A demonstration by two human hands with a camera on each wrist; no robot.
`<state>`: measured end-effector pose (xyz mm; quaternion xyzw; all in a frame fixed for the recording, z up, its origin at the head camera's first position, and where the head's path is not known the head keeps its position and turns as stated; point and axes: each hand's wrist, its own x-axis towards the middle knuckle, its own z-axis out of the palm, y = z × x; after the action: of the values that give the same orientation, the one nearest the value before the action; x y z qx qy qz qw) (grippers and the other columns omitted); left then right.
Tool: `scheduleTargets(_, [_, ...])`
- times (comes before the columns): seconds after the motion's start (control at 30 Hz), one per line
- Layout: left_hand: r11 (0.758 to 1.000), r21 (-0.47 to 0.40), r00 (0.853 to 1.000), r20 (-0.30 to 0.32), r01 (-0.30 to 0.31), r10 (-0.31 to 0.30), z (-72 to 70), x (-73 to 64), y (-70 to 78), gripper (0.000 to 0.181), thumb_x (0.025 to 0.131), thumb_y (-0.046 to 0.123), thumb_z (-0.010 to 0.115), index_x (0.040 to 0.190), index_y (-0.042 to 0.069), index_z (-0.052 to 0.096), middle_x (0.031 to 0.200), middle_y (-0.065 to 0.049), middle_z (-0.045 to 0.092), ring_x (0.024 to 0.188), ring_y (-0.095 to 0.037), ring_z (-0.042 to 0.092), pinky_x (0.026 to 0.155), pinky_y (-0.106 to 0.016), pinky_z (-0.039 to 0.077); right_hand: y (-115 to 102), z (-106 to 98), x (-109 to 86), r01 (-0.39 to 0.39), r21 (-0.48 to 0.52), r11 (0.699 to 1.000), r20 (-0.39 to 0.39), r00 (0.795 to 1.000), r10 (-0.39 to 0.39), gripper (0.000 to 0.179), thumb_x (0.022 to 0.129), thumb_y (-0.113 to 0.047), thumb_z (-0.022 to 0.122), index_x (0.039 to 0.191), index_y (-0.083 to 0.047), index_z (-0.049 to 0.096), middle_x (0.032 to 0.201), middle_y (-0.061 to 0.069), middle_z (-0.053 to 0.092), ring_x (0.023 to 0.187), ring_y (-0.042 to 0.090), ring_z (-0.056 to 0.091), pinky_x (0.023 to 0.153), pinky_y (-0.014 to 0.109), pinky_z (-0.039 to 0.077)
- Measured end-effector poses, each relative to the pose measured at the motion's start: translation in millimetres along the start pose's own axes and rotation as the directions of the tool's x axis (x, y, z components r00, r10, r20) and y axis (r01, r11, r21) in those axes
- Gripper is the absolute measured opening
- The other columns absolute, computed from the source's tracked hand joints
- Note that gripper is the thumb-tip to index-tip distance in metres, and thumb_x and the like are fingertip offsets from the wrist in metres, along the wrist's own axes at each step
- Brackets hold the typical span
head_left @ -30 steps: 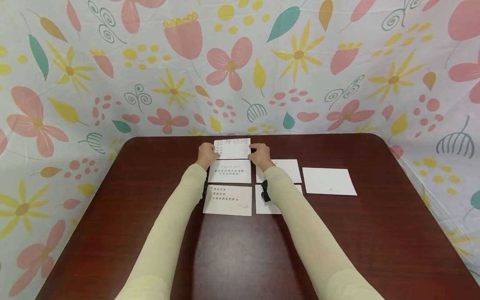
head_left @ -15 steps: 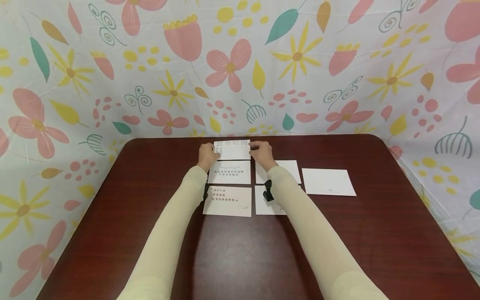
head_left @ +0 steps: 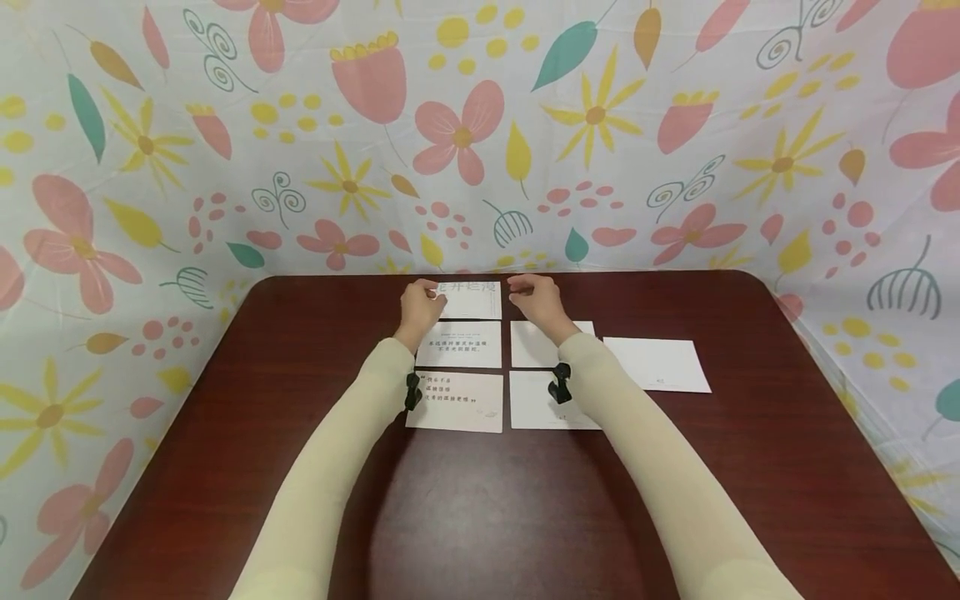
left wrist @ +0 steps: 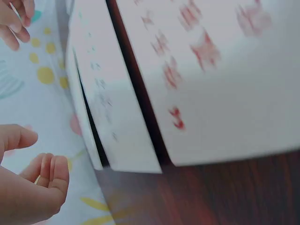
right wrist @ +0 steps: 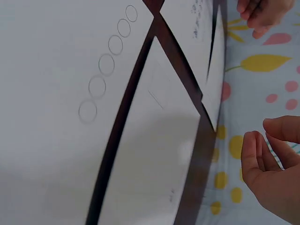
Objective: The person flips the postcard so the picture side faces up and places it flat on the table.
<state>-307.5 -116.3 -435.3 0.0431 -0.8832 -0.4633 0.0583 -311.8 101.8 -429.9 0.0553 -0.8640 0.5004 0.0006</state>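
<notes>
At the table's far edge lies a white postcard (head_left: 471,305) with large grey lettering. My left hand (head_left: 422,312) is over its left side, thumb and fingers loosely bent and apart; the left wrist view shows nothing between the fingers of that hand (left wrist: 35,192). My right hand (head_left: 542,303) is just off the card's right edge, and in the right wrist view the bent fingers (right wrist: 251,157) hold nothing. Below that card lie a white postcard (head_left: 468,333) with dark text and a pinkish postcard (head_left: 450,417) with a quotation, in one column.
To the right are a mostly blank card (head_left: 532,346), another below it (head_left: 528,412), partly behind the right sleeve (head_left: 637,433), and a third card (head_left: 663,360) farther out. The dark wooden table (head_left: 487,508) meets a flower-patterned cloth (head_left: 300,150) behind.
Both hands have let go of the top card's side edges. The right hand has moved up and right, and the left hand has shifted slightly right over the card. The cards stay put.
</notes>
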Motion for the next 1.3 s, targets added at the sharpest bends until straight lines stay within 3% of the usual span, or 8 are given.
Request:
scheduleTargets(0.33, [0.995,-0.094,0.999,0.026,-0.04,0.042,6.1,-25.4,32.0,0.026,0.093,0.008,0.059,0.117,-0.002,0.064,0.101,-0.015,0.062,0.093,-0.028,0.059,0.078,-0.036,0.049,-11,-22,-20.0,0.039,0.026,0.999,0.035,0.999,-0.04,0.032,0.093,-0.003,0.06,0.125,0.0,0.06,0.118,0.021,0.061,0.106,0.032,0.059,0.088,0.041,0.05])
scheduleTargets(0.57, [0.982,-0.187,0.991,0.129,-0.005,0.03,14.7,-44.0,48.0,0.026,0.094,0.007,0.058,0.118,0.0,0.063,0.1,-0.011,0.06,0.09,-0.023,0.057,0.073,-0.029,0.048,-8,-42,-34.8,0.013,0.035,0.999,0.046,0.999,-0.014,0.035,0.095,-0.003,0.057,0.129,0.001,0.057,0.124,0.022,0.058,0.111,0.033,0.056,0.091,0.042,0.05])
scheduleTargets(0.77, [0.979,-0.203,0.975,0.221,0.027,0.019,23.3,-56.0,53.1,0.028,0.095,0.01,0.057,0.121,0.0,0.061,0.103,-0.009,0.059,0.091,-0.019,0.055,0.076,-0.028,0.048,3,-58,-48.8,-0.03,0.087,0.996,0.066,0.998,0.024,0.037,0.097,-0.002,0.054,0.134,0.003,0.052,0.129,0.025,0.054,0.116,0.035,0.053,0.096,0.043,0.047])
scheduleTargets(1.03, [0.981,-0.193,0.952,0.303,0.02,0.04,38.3,-67.6,55.1,0.034,0.095,0.009,0.056,0.127,-0.004,0.057,0.11,-0.014,0.061,0.106,-0.028,0.059,0.087,-0.035,0.05,18,-74,-68.4,-0.125,0.039,0.991,0.065,0.99,0.122,0.04,0.098,-0.004,0.051,0.137,0.007,0.047,0.134,0.026,0.05,0.123,0.038,0.048,0.101,0.045,0.043])
scheduleTargets(1.3, [0.972,-0.213,0.911,0.412,0.102,-0.005,48.9,-76.1,53.4,0.041,0.095,0.006,0.056,0.134,-0.006,0.049,0.121,-0.017,0.059,0.115,-0.03,0.056,0.095,-0.037,0.048,21,-82,-83.1,-0.21,0.001,0.978,0.076,0.975,0.209,0.043,0.099,-0.004,0.046,0.141,0.007,0.041,0.141,0.027,0.044,0.13,0.04,0.04,0.105,0.048,0.039])
